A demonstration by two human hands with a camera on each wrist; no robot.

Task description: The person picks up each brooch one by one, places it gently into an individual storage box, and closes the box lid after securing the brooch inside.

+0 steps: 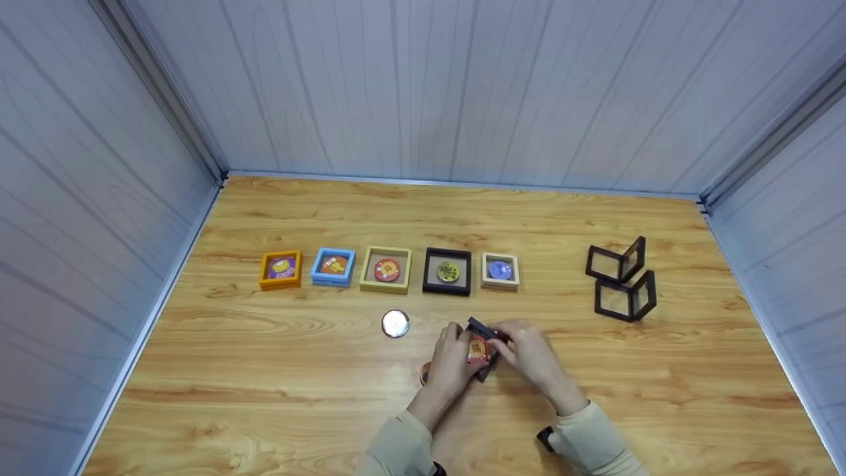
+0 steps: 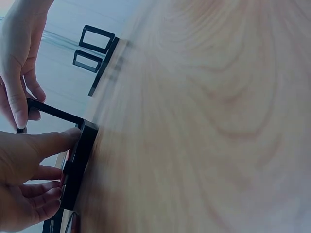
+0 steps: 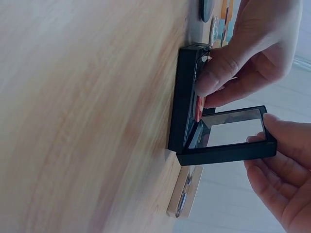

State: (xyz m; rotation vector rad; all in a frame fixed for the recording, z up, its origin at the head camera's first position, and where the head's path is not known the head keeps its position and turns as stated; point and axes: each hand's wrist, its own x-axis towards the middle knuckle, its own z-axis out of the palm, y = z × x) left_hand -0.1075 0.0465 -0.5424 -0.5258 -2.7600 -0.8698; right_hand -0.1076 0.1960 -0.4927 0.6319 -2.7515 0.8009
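In the head view a black display frame (image 1: 484,375) lies unfolded near the middle of the table, its lid raised. A red round badge (image 1: 478,349) with a gold centre is inside its base. My left hand (image 1: 451,362) reaches over the base and holds the badge between thumb and fingers; part of the badge is hidden. My right hand (image 1: 529,350) grips the raised lid (image 3: 228,155) by its outer edge, as the right wrist view shows. Just left of my left hand, another round badge (image 1: 424,374) is partly covered. A shiny silver disc (image 1: 395,324) lies farther left.
Behind the hands stands a row of closed frames: orange (image 1: 280,285), blue (image 1: 332,280), yellow (image 1: 386,287), black (image 1: 447,289) and cream (image 1: 500,284), each with a round badge inside. Two black frames (image 1: 616,254) (image 1: 613,316) stand unfolded at right. White walls (image 1: 423,99) enclose the table.
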